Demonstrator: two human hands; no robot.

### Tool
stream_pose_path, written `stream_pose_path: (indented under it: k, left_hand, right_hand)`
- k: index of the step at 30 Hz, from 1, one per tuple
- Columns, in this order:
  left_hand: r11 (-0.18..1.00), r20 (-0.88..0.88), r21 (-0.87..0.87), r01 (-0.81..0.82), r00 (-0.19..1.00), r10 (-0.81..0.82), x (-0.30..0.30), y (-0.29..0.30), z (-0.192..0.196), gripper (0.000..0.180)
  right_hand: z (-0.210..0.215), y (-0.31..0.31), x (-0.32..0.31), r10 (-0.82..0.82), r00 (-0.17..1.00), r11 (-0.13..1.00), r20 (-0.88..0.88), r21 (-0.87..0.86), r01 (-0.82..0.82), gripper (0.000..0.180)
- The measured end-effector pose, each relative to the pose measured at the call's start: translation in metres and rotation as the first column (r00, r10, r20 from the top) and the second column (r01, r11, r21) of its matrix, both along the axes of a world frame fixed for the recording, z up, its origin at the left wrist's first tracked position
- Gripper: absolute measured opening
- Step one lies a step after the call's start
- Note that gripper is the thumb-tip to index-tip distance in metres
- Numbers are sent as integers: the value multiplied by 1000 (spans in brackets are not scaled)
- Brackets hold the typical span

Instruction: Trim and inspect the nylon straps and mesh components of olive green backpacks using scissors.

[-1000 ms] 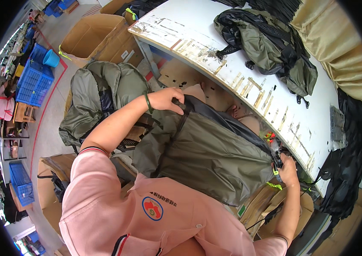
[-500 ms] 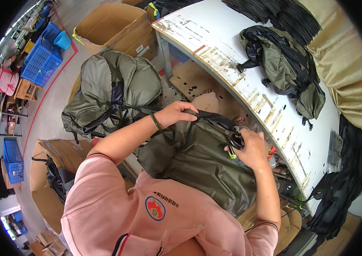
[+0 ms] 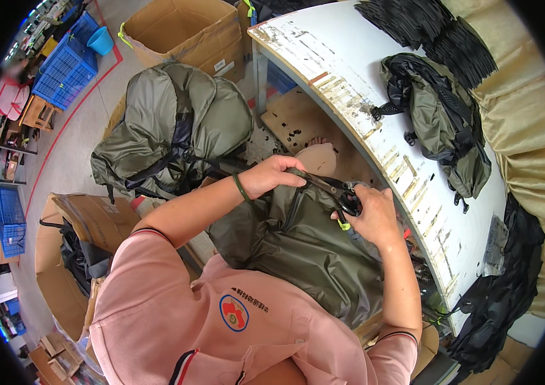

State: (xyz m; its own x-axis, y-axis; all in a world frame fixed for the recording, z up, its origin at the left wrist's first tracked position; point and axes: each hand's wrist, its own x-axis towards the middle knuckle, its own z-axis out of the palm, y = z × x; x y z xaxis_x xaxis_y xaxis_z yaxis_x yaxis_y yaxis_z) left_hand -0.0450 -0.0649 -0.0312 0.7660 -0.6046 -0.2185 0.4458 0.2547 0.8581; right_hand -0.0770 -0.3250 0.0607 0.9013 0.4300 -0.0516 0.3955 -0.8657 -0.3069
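Where fabric [image 3: 311,237] ends, scissors [image 3: 339,193] sit (table [image 3: 462,234] near).

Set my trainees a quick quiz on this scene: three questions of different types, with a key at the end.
1. True or false: the right hand holds the scissors.

2. What lies on the white table?
a) a blue bucket
b) an olive-and-black bag
c) a cardboard box

3. In a few words: toward which hand do the scissors point, and what does that hand pinch?

Key:
1. True.
2. b.
3. Toward the left hand, which pinches the olive fabric.
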Motion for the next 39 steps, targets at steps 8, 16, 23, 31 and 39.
stream_pose_path:
  k: [8,16,23,31,39]
  left_hand:
    - [1000,-11,-8,4,1000,-4,-3,4,0,15]
    - [991,168,102,-87,983,69,4,13,12,14]
    - [224,533,192,-956,293,794,45,257,79,37]
    - [-632,815,259,-731,516,-263,-65,451,-39,25]
    - [-33,25,999,-37,951,-307,-27,321,-153,33]
  right_hand:
    - [3,0,-2,-6,1000,1000,-19,-28,6,43]
    - [3,-26,-3,-178,984,984,-26,12,179,38]
    - [29,-141,20,-646,763,718,1,340,607,32]
    - [21,-268,82,-921,253,383,297,567,729,56]
    - [-5,-306,120,-951,133,246,278,425,871,25]
